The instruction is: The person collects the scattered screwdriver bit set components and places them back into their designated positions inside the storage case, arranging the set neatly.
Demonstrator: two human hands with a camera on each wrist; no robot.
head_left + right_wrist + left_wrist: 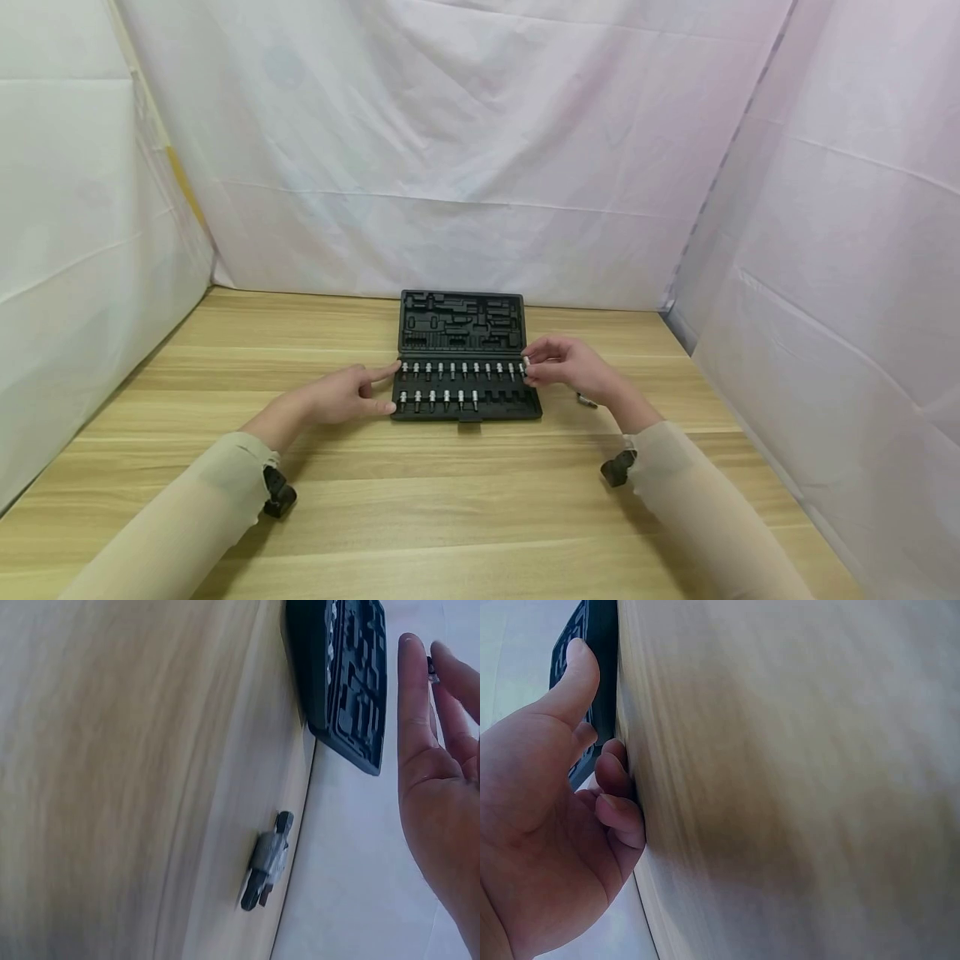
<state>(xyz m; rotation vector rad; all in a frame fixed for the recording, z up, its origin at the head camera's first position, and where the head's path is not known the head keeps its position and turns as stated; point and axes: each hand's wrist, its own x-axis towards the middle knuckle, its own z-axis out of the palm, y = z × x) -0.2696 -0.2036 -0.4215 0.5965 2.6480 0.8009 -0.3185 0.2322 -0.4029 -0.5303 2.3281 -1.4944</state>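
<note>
A black bit socket case (495,414) lies open on the table, its molded lid (461,325) folded out at the back. Silver bit sockets fill most of the upper row; several more occupy the left part of the lower row, with vacant slots to their right. My left hand (341,397) touches the case's left edge with extended index finger and thumb, the other fingers folded in. Between thumb and fingertips, my right hand (572,367) pinches a small bit socket (432,671) at the right end of the upper row.
Loose bit sockets (268,855) lie on the wooden table (465,517) right of the case, partly hidden by the right hand in the head view. White cloth (450,167) hangs behind and on both sides. Each wrist wears a black camera.
</note>
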